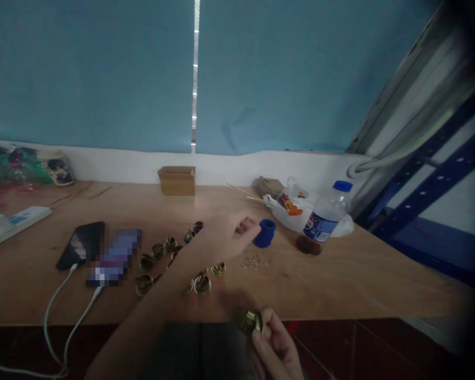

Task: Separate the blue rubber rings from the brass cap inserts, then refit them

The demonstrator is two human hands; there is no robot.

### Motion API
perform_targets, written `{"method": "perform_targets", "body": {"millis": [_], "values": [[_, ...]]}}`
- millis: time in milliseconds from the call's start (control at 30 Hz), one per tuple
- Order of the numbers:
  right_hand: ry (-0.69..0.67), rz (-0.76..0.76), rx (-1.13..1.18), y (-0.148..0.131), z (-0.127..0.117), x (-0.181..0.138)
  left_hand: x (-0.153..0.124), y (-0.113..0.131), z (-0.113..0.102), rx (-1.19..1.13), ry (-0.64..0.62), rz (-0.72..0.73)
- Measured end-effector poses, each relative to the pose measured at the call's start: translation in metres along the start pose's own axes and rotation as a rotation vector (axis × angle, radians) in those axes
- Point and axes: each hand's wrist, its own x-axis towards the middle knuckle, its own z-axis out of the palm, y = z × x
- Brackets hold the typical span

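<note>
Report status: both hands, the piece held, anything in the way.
Right hand holding brass-coloured piece. Left hand beside blue cylinder, contact unclear. Left forearm partly blocks view of tabletop pieces.

There are two hands, one left hand and one right hand. One held brass-coloured piece counts apart from at least eight loose brass-coloured pieces, whose overlaps hide the exact total. Several thin wire rings are too blurred to number. There are two phone-shaped devices, two white cables, one blue ribbed cylinder, one small cardboard box, one white plastic bag and one blue-capped bottle
</note>
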Motion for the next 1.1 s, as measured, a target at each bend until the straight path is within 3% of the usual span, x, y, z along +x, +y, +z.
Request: {"method": "perform_targets", "body": {"millis": [67, 133, 267, 400, 500, 700, 867, 1100], "values": [[-0.035, -0.074, -0.122, -0.011, 0.006, 0.004, -0.058, 0.010, -0.002, -0.001, -0.002, -0.055], [-0.030, -0.182, -0.284, -0.021, 0.015, 0.009, -0.107, 0.013, 0.008, -0.047, -0.009, -0.231], [-0.151, -0.366, -0.628, -0.033, 0.038, 0.015, -0.159, 0.004, 0.040, -0.333, 0.075, -0.403], [-0.349, -0.512, -0.907, -0.028, 0.057, 0.012, -0.170, -0.009, 0.052, -0.519, 0.231, -0.403], [-0.407, -0.503, -0.981, -0.021, 0.064, 0.007, -0.177, -0.018, 0.046, -0.624, 0.307, -0.434], [-0.439, -0.388, -0.893, -0.020, 0.059, 0.002, -0.185, -0.030, 0.035, -0.889, 0.242, -0.466], [-0.403, -0.351, -0.798, -0.018, 0.050, 0.006, -0.182, -0.031, 0.043, -0.817, 0.255, -0.428], [-0.313, -0.436, -0.777, -0.003, 0.040, 0.013, -0.178, -0.028, 0.058, -0.600, 0.269, -0.314]]}}
